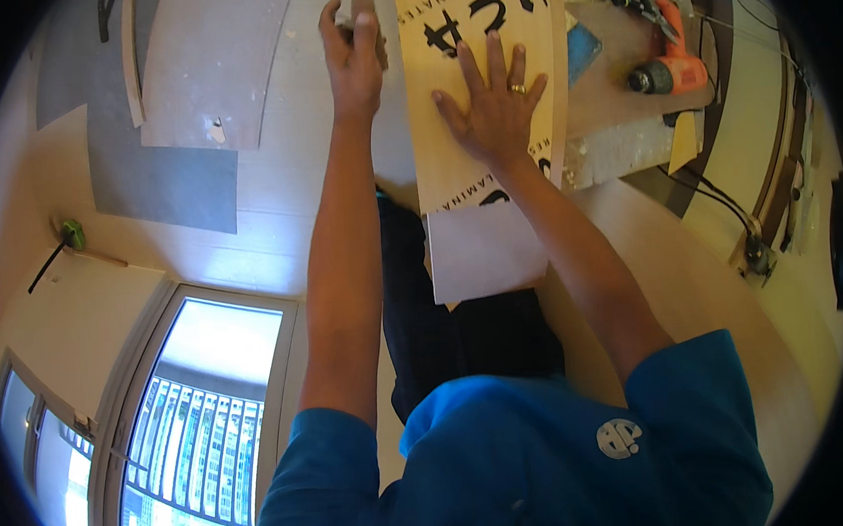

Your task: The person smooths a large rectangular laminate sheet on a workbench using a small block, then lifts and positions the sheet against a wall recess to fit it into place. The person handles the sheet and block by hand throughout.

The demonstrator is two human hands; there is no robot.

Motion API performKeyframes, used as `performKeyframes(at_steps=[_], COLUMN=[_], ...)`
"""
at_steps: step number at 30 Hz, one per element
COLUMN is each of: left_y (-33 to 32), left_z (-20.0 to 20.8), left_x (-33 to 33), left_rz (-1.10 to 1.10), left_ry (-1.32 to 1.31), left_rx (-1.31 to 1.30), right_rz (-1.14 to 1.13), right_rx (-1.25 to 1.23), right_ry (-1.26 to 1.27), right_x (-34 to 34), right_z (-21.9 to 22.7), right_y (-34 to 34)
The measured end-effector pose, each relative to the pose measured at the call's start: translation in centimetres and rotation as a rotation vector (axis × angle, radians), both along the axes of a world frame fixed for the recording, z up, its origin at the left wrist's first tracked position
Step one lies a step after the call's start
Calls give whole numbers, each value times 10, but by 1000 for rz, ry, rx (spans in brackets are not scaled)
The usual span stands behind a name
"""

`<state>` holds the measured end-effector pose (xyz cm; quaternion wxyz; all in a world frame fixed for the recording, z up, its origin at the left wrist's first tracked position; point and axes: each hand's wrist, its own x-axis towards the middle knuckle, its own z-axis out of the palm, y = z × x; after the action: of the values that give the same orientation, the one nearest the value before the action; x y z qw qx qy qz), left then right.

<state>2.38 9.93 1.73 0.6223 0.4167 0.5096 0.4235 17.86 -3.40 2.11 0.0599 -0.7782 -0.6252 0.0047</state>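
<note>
My left hand is closed round a small brown block, with thumb and fingers on either side of it. It is held just off the left edge of a long, yellowish board with black printing. My right hand lies flat on this board, fingers spread, a ring on one finger. A paler panel sticks out from under the board's near end, over my dark trousers.
An orange and black gun-shaped power tool, pliers and a blue piece lie on the worktop at right. Cables hang at its edge. Grey sheets and a pale panel are at left, beyond a glass door.
</note>
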Motion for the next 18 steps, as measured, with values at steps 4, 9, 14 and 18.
performKeyframes(at_steps=[4,9,14,18], left_y=[58,-54,-163,-46], left_z=[-15,-21,-5,18], left_x=[25,2,-35,7], left_rz=[-38,-63,-97,47], left_ry=[21,192,325,92], left_rx=[141,-4,19,-53], right_rz=[6,-7,-30,-10], right_rx=[-7,-4,-50,-2], right_ry=[-5,25,21,31], right_x=[-4,0,3,4], right_z=[6,3,0,0], right_y=[2,-3,-4,1])
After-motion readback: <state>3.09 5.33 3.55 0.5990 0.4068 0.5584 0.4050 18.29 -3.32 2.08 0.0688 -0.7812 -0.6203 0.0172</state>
